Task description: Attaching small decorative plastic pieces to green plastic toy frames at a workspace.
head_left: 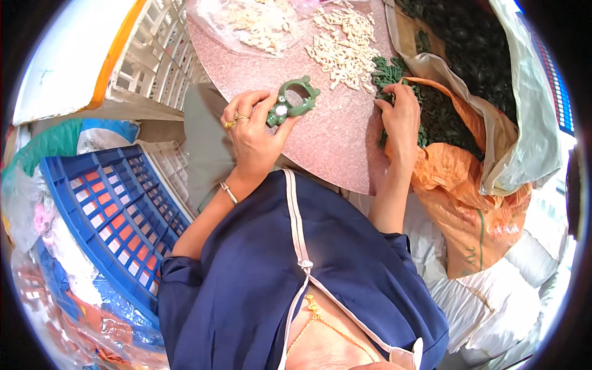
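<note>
My left hand (pixel 256 132) is closed on a green plastic ring-shaped part (pixel 301 111), which has small knobs on its rim and shiny round metal-looking spots at its base. The ring is held above the pinkish speckled tabletop (pixel 327 145). At the table's right side, my right hand (pixel 402 120) has its fingers bent down at a heap of small dark green pieces (pixel 387 69). Thumb and fingertips are close together there; anything between them is too small to make out. Beyond the green heap lies a spread of small cream-coloured pieces (pixel 342 46).
A clear plastic bag (pixel 259 28) of cream pieces lies at the table's far side. Against the right edge stand an orange woven sack (pixel 475 216) of green pieces and a pale sack (pixel 524 148) of dark pieces. A white crate (pixel 154 55) and blue crate (pixel 102 228) stand left.
</note>
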